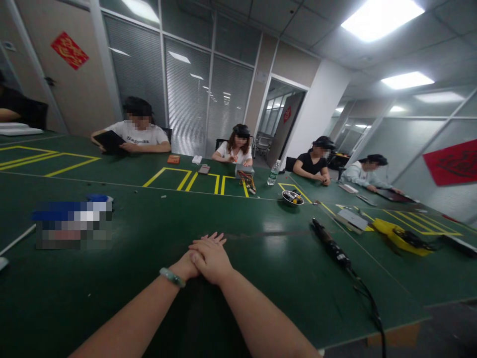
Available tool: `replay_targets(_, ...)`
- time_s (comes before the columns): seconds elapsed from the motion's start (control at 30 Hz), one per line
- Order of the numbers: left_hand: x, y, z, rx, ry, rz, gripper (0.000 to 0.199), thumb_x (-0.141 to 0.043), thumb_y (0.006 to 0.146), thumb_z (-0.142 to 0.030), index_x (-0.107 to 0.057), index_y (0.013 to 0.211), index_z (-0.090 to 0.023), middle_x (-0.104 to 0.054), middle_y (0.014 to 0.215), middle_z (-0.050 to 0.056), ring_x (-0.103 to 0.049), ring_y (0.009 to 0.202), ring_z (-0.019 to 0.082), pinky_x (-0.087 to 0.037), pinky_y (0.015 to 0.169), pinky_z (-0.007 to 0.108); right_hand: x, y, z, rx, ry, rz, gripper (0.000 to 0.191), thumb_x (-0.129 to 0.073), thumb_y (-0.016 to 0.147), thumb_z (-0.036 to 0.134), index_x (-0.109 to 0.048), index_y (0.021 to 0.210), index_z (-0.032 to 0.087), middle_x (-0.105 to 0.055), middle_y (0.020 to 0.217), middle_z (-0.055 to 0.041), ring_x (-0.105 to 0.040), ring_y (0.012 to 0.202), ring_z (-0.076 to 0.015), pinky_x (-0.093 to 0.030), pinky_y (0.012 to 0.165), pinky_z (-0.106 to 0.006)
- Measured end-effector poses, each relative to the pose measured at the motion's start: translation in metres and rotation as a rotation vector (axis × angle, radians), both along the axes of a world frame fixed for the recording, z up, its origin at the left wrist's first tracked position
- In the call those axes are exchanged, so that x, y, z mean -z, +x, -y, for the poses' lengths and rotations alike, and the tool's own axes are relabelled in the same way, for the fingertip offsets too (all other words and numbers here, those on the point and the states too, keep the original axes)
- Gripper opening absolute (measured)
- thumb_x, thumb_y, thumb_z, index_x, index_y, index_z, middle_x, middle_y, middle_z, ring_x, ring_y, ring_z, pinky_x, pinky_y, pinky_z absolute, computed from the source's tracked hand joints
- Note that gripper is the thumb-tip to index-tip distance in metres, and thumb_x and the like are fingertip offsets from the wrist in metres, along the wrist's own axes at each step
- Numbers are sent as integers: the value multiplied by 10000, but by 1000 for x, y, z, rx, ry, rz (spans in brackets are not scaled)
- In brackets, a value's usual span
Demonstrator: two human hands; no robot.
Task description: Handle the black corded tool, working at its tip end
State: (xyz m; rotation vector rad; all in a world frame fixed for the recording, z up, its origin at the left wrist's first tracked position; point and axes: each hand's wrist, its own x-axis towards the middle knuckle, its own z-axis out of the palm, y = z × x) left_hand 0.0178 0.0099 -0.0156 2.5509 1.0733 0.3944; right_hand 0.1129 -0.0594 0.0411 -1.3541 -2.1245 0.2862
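While resting on the green workbench (283, 303), pressed together with fingers overlapping: right hand (211, 259) laid across left hand (185, 265), a jade bangle (172, 277) on the left wrist, nothing pinched between them. Off to the right and well apart from both hands, a black corded handle (331, 247), possibly a soldering iron, lying on the same tabletop. Farther along, a steel bowl (292, 198) of small parts, a water bottle (274, 172) and a metal power supply unit (244, 171) with coloured wires (246, 181) near yellow tape outlines (197, 181), and a seated person (236, 149) across the table.
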Motion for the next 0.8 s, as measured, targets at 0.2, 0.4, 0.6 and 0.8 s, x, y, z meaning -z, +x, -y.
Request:
replay_targets(0.2,-31,-4,-1,223,-54,-146,607,-426,854,-318,-416,1457,-257,-259,1564,-25,-187,1457,305,-84,1201,466,1,6,0,9,8,-86,317,-409,1000,329,-615,1230,255,-602,1282,-5,-475,1249,-170,-285,1120,-372)
replay_targets(0.4,-30,-4,8,181,-28,-96,604,-479,865,-324,-410,1458,-227,-256,1565,12,-197,1450,321,-101,1195,464,1,11,7,23,6,-48,323,-405,1002,360,-608,1229,253,-586,1302,-18,-464,1261,-176,-300,1107,-385)
replay_targets(0.6,-23,-9,16,131,57,-65,585,-338,969,-500,-286,1506,-275,-236,1576,16,-174,1467,243,-107,1199,462,13,83,15,316,70,42,431,-455,965,415,-532,1328,197,-475,1421,-82,-397,1322,-218,-281,1125,-403)
replay_targets(0.8,-24,-15,12,150,-9,-48,603,-311,964,-599,-264,1502,-331,-194,1586,-5,-147,1472,227,-115,1191,459,21,253,66,1207,48,210,608,-426,920,420,-415,1404,53,-187,1542,-226,-118,1434,-343,-178,1125,-535)
